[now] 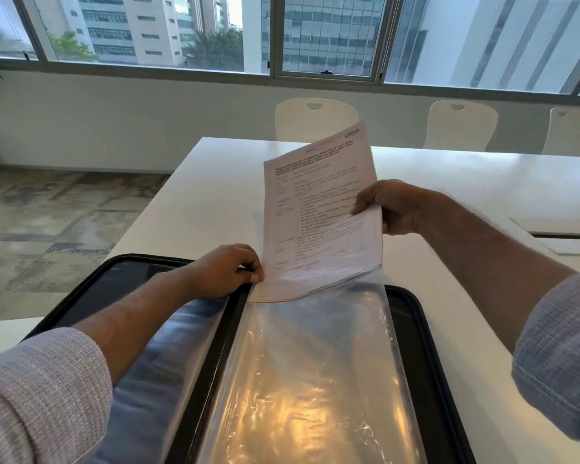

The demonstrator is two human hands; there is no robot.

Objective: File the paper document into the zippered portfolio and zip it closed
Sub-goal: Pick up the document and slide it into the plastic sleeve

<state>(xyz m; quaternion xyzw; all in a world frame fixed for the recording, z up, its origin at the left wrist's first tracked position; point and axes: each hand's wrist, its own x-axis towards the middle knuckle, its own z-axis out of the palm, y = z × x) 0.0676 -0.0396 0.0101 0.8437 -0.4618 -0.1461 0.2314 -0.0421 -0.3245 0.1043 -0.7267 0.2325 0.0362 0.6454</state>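
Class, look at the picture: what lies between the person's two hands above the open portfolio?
In the head view, the printed white paper document spans between the left hand and right hand, its lower end entering a clear plastic sleeve.

I count one paper document (318, 212) and one open portfolio (412, 316) on one desk (195, 209). Three white chairs (315, 118) stand beyond it.

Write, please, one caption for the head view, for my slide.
Right hand slides paper document into portfolio sleeve; left hand pinches it open.
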